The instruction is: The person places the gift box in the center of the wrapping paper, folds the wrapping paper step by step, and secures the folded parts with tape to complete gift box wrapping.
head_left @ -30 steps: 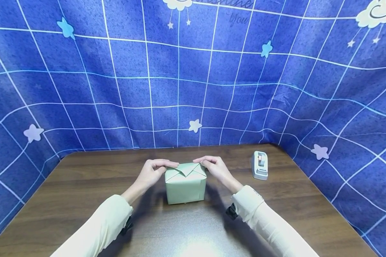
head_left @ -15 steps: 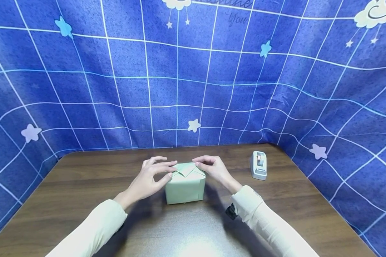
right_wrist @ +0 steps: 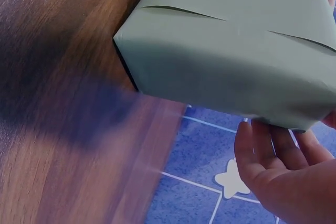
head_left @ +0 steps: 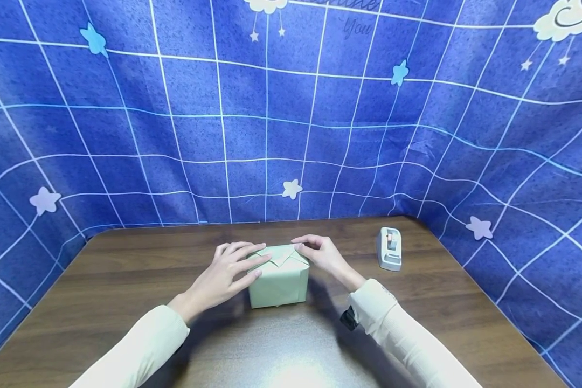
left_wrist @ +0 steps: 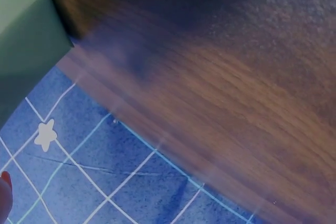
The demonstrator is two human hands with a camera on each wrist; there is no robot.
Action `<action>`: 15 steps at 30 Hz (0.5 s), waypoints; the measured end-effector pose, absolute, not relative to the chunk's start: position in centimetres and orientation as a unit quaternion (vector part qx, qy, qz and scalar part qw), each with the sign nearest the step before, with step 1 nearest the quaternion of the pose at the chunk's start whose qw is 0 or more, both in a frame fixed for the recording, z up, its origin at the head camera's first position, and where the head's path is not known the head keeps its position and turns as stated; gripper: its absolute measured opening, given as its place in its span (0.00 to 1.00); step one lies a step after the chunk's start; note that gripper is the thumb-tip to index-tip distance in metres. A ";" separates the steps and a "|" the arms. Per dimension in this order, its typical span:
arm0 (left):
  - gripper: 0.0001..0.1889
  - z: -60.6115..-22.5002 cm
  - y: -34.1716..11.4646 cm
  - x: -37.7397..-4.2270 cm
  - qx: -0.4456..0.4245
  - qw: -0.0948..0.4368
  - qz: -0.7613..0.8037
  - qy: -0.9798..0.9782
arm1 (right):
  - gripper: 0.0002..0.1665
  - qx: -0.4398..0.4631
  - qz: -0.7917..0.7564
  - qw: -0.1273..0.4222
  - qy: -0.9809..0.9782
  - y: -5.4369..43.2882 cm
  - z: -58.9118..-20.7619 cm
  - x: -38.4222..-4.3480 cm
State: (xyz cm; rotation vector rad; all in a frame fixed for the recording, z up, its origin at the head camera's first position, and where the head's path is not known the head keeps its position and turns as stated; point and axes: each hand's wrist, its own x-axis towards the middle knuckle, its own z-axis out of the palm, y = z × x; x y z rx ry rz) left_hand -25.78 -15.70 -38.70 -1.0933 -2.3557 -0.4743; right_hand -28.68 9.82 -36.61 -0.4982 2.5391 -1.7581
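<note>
A box wrapped in pale green paper (head_left: pixel 277 285) stands on the table, a pointed paper flap (head_left: pixel 282 257) folded over its top. My left hand (head_left: pixel 225 275) rests on the box's top left edge with fingers spread and fairly straight. At the top right corner my right hand (head_left: pixel 326 256) pinches the folded edge, thumb and forefinger close together. In the right wrist view the fingers of that hand (right_wrist: pixel 283 182) bend against the far edge of the box (right_wrist: pixel 226 72). Only a corner of the box (left_wrist: pixel 26 51) shows in the left wrist view.
A white tape dispenser (head_left: pixel 389 249) stands to the right on the brown wooden table (head_left: pixel 140 264). Blue curtain (head_left: pixel 184 134) with a white grid and stars hangs behind the table and along its sides.
My left hand has let go of the top left corner, spread its fingers and settled on the box's left side. The right hand and the box have hardly moved.
</note>
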 end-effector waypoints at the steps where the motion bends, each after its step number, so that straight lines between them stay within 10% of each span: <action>1: 0.21 -38.7 -15.7 -25.8 -0.402 0.249 -0.171 -0.864 | 0.16 -0.163 -0.560 0.005 0.812 9.9 -36.6 -28.7; 15: 0.25 -39.0 -15.8 -25.6 -0.403 0.243 -0.149 -0.870 | 0.12 -0.168 -0.480 -0.122 0.852 14.1 -36.4 -29.2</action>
